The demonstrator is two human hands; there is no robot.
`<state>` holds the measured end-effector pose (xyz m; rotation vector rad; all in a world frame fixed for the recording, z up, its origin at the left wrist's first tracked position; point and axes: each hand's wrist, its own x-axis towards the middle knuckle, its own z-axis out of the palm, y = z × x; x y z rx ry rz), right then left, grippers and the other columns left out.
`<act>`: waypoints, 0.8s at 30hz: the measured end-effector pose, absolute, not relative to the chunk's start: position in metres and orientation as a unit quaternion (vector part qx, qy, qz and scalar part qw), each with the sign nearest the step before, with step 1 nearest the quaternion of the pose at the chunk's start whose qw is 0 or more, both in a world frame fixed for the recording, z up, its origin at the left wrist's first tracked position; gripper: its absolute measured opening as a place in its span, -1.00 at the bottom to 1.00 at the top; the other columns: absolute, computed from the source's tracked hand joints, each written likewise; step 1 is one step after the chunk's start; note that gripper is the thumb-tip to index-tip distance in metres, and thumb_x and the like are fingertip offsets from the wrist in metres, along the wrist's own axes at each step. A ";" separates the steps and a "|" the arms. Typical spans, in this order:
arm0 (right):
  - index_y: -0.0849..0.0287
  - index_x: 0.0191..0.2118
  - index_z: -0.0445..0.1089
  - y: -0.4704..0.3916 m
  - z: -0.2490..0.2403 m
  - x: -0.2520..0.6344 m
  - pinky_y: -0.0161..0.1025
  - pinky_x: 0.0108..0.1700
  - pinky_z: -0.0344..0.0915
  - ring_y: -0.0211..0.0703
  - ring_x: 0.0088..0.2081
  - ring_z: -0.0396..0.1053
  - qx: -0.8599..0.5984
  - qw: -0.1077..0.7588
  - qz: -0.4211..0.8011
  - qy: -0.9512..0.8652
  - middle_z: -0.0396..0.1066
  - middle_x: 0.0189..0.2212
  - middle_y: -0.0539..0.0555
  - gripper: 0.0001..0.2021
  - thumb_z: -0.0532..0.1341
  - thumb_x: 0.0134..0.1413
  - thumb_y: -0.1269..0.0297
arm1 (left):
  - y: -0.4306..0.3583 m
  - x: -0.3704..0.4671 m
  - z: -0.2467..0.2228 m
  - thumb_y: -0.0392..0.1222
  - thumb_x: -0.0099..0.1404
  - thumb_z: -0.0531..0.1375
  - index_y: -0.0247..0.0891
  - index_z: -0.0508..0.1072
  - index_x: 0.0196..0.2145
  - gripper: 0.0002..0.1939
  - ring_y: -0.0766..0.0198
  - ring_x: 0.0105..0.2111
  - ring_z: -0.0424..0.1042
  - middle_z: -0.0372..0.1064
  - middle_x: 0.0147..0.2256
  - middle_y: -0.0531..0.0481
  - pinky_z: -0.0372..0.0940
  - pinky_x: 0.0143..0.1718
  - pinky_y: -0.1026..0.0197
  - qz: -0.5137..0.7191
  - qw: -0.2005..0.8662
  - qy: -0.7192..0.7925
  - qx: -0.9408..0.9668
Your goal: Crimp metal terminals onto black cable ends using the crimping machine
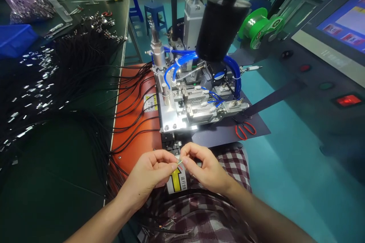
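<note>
Thin coloured wires, one red and one pale green, show between my fingertips in front of the machine. My left hand pinches them from the left between thumb and forefinger. From the right, my right hand pinches the wire ends, its fingertips nearly touching the left ones. Just beyond the hands lies a black metal track at the machine's front. Below them is a white label with a yellow arrow. Where the wires run behind my left hand is hidden.
The soldering-type machine with blue air tubes stands ahead. Black cables cross its orange cover from a large bundle on the left table. Red-handled scissors lie right of the machine. A control panel with a screen stands right; a green spool is behind.
</note>
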<state>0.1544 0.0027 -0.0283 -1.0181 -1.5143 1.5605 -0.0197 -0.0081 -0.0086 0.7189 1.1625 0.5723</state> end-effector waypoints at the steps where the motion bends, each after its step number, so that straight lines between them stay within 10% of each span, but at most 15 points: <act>1: 0.21 -0.41 0.25 0.004 -0.028 0.155 -0.36 -0.42 0.12 -0.34 -0.48 0.13 -0.384 0.365 0.594 -0.605 0.19 -0.52 -0.06 -0.89 0.08 0.14 0.41 | -0.008 -0.020 -0.009 -0.15 0.14 0.24 -0.34 0.39 -0.37 -0.82 0.52 -0.68 -0.12 0.00 -0.67 0.23 -0.24 -0.64 0.35 0.258 0.738 0.529 0.331; 24: 0.16 -0.42 0.32 -0.011 -0.022 0.149 -0.32 -0.42 0.15 -0.28 -0.48 0.24 -0.502 0.340 0.450 -0.656 0.34 -0.50 -0.03 -0.89 0.12 0.12 0.35 | -0.011 -0.010 -0.007 -0.15 0.13 0.21 -0.31 0.34 -0.45 -0.83 0.51 -0.69 -0.11 -0.04 -0.72 0.26 -0.16 -0.67 0.41 0.270 0.685 0.570 0.366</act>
